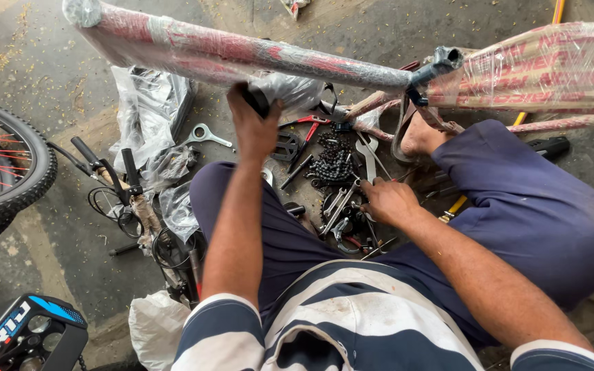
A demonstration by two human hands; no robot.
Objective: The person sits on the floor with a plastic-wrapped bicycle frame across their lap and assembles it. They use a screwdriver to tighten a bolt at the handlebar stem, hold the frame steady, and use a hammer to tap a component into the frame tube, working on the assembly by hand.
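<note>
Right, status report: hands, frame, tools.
Left hand gripping a black part under the wrapped red frame. Right hand down in the tool pile, grip unclear. Chain and spanner lie loose on the floor.

We see soft, even daylight with faint shadows, glare on the plastic-wrapped frame tube (242,51), slight motion blur there, and bent wide-angle edges.
</note>
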